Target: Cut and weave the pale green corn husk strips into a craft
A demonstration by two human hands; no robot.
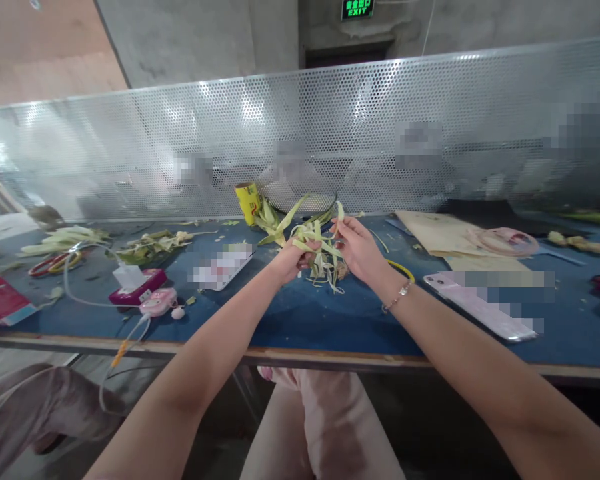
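Left hand (295,259) and right hand (356,245) (braceleted) pinch pale-green strips (316,235). A phone (461,298) lies near the front edge of the table (310,327).

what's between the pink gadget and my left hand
In the head view, a flat phone-like device lies on the blue tabletop between the pink gadget and your left hand; a small green scrap sits near the gadget.

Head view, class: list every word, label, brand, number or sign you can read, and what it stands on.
"安全出口": green-lit sign, upper line.
"EXIT": same sign, lower line.
Yellow cylinder: dark marking too blurred to read.
No other text is legible.
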